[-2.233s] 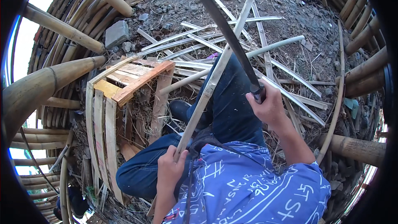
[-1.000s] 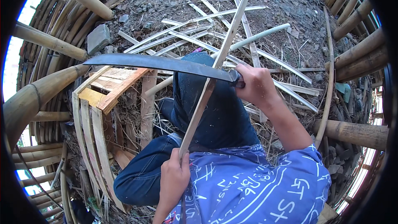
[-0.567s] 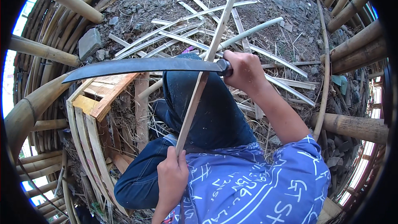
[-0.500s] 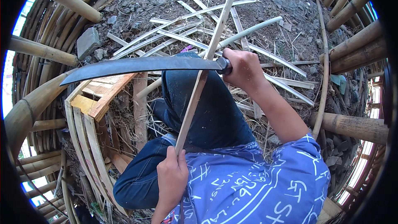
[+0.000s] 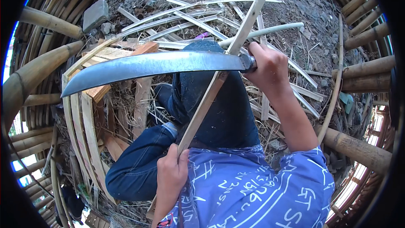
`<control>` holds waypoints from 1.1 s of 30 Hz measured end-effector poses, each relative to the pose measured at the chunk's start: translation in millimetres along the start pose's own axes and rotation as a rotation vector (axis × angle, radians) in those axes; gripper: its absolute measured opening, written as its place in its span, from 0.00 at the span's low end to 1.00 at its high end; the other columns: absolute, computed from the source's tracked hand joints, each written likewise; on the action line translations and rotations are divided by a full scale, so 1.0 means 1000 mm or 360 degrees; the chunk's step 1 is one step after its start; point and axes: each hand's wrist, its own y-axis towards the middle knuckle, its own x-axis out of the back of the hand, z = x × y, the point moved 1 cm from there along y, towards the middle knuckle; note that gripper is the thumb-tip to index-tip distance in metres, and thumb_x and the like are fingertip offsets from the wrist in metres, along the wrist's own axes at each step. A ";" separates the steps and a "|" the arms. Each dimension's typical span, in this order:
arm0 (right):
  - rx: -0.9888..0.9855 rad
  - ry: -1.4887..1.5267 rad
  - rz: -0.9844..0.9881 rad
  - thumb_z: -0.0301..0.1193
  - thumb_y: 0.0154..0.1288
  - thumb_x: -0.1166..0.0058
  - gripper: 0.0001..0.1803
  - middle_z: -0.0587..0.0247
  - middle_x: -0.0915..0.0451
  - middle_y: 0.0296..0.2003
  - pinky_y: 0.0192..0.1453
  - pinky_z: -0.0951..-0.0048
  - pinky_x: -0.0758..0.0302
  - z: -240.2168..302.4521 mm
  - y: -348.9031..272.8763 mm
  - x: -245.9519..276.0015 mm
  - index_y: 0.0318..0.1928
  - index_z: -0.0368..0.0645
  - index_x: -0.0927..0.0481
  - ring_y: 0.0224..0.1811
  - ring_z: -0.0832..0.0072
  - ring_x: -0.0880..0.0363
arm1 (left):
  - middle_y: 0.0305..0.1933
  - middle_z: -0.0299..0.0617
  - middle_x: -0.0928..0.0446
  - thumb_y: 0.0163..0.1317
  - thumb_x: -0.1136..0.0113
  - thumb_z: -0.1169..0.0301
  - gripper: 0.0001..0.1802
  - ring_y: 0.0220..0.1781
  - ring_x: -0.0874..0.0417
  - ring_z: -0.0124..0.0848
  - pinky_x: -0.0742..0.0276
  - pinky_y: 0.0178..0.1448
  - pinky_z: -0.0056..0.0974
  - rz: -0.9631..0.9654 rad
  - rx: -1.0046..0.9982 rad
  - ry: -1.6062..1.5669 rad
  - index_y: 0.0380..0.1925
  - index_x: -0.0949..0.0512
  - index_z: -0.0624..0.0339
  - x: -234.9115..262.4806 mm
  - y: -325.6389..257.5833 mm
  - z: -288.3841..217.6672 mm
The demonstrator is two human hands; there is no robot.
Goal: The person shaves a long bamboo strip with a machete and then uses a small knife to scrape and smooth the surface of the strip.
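My right hand (image 5: 270, 66) is closed round the handle of a machete (image 5: 147, 64), whose broad curved blade points left. The blade crosses over a long split bamboo strip (image 5: 206, 102) and hides a short stretch of it. That strip slants from my lap up past my knee toward the far side. Its near end is gripped in my left hand (image 5: 172, 169), with the thumb along the strip. Beneath the blade is my raised knee in dark jeans (image 5: 228, 109). Whether the edge bites into the strip, I cannot tell.
Several pale split strips (image 5: 194, 21) lie crossed on the stony ground, with a round bamboo pole (image 5: 270, 29) among them. A slatted wooden crate (image 5: 86, 114) stands at my left. Bamboo poles (image 5: 367, 76) line both sides. A grey block (image 5: 95, 15) rests at the far left.
The machete has turned so its blade face shows broader and brighter, and my right hand has shifted right and slightly nearer. The strip's far end now leans further right; the whole view has shifted.
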 end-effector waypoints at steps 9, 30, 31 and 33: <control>0.0039 -0.0025 -0.0015 0.25 0.42 0.41 0.09 0.58 0.23 0.22 0.27 0.58 0.24 -0.009 0.011 -0.004 0.26 0.43 0.27 0.25 0.58 0.20 | 0.18 0.57 0.28 0.66 0.46 0.70 0.11 0.23 0.22 0.55 0.33 0.23 0.47 -0.0062 -0.0006 0.0009 0.29 0.31 0.66 -0.001 -0.004 -0.003; -0.0104 -0.0284 -0.0177 0.25 0.41 0.34 0.15 0.58 0.18 0.28 0.33 0.62 0.22 -0.063 0.033 -0.008 0.32 0.45 0.24 0.31 0.57 0.18 | 0.18 0.57 0.30 0.67 0.46 0.68 0.13 0.22 0.24 0.56 0.33 0.22 0.47 -0.0055 0.0026 0.0041 0.27 0.32 0.65 0.004 -0.013 -0.004; -0.0063 -0.0300 -0.0203 0.28 0.41 0.33 0.14 0.59 0.19 0.26 0.32 0.61 0.22 -0.069 0.034 -0.009 0.30 0.45 0.24 0.29 0.58 0.18 | 0.18 0.57 0.30 0.67 0.46 0.68 0.13 0.22 0.24 0.56 0.34 0.22 0.46 -0.0052 0.0039 0.0007 0.27 0.32 0.65 0.004 -0.014 -0.004; -0.0006 -0.0317 -0.0289 0.30 0.40 0.32 0.15 0.61 0.19 0.24 0.31 0.60 0.21 -0.079 0.033 -0.006 0.29 0.45 0.25 0.28 0.59 0.17 | 0.17 0.56 0.31 0.67 0.46 0.68 0.14 0.21 0.24 0.56 0.34 0.22 0.46 -0.0044 0.0048 -0.0019 0.27 0.33 0.65 0.004 -0.014 -0.004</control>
